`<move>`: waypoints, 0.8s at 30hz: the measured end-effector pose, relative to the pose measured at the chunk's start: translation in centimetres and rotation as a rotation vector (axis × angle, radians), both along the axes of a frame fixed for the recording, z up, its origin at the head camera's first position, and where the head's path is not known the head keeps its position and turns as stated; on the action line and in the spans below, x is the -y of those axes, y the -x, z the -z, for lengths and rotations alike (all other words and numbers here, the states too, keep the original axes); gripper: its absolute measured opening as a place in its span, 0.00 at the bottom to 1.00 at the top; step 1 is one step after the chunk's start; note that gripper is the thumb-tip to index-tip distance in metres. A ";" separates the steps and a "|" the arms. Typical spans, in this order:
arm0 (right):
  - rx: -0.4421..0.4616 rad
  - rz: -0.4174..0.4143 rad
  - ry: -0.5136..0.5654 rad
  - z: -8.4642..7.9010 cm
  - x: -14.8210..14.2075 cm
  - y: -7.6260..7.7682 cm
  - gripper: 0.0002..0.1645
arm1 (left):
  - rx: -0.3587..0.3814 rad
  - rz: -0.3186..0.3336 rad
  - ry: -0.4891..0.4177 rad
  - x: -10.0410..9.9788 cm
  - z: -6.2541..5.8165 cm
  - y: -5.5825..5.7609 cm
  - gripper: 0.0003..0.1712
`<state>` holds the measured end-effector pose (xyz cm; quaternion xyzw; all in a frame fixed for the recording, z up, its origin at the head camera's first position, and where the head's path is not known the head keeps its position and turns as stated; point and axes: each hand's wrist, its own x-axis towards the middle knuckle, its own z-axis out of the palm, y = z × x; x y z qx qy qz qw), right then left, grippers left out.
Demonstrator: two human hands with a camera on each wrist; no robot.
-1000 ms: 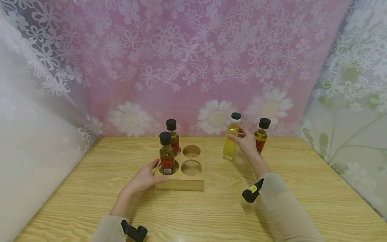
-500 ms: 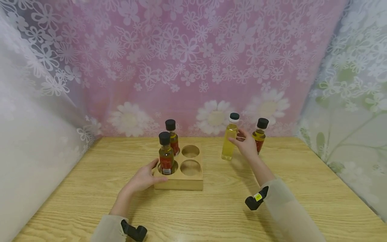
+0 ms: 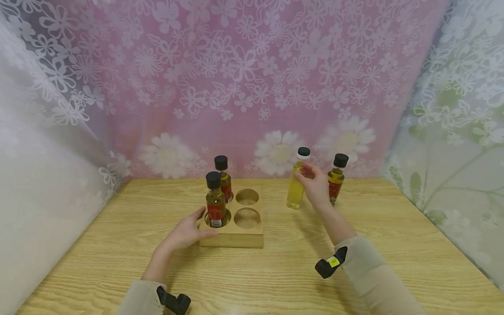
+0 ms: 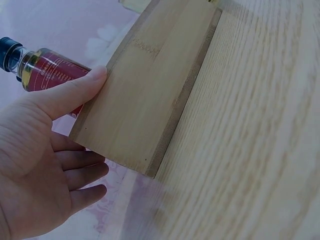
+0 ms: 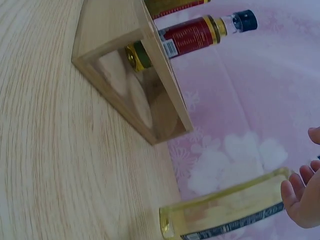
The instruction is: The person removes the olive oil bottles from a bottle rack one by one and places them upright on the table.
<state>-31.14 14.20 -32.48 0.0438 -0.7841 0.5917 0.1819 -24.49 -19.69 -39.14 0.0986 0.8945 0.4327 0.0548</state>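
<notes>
Fingers and thumb of the right hand pinch the upper part of a yellow bottle, just right of the frame's centre.
The bottle looks nearly upright; beyond the hand, at right, stands a red-labelled bottle. At centre left, the left hand, fingers extended, rests against the near-left corner of a wooden rack, which holds a front bottle and a back bottle. A pink floral curtain fills the upper frame.
</notes>
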 end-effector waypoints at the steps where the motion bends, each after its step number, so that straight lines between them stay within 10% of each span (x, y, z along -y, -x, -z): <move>1: -0.006 -0.018 -0.003 0.0 0.3 0.0 0.26 | 0.000 0.001 -0.001 0.0 0.0 0.0 0.59; 24: 0.027 -0.383 -0.092 0.3 9.6 -1.0 0.34 | 0.008 -0.001 -0.012 -0.1 0.0 0.0 0.58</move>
